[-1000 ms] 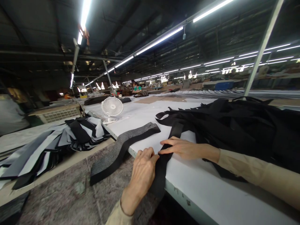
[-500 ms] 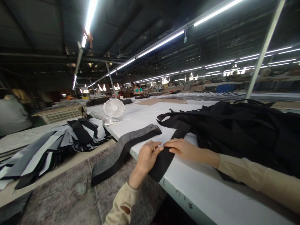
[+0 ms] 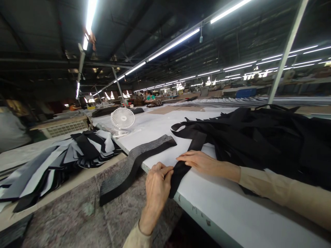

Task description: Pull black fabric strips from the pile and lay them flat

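A black fabric strip [image 3: 179, 175] lies across the edge of the white-topped table, its near end hanging over. At its left edge my left hand [image 3: 158, 182] is closed, thumb and forefinger pinching the fabric. My right hand [image 3: 198, 161] rests on the strip just beyond, fingers stretched out and lying across it. The strip's far end runs towards a large heap of black strips [image 3: 266, 144] on the right. Left of my hands lies a stack of grey-and-black strips [image 3: 138, 156], partly draped over the table edge.
A small white fan [image 3: 122, 119] stands by the table's left edge. Lower left, a side surface carries a fanned pile of black, white and grey strips [image 3: 59, 162]. The white table [image 3: 219, 203] has a pale green edge. A metal post [image 3: 287, 51] rises behind the heap.
My left hand has moved slightly left and down, away from my right fingertips, now pinching the strip's left edge. The right hand stays on the strip. The view has shifted a little.
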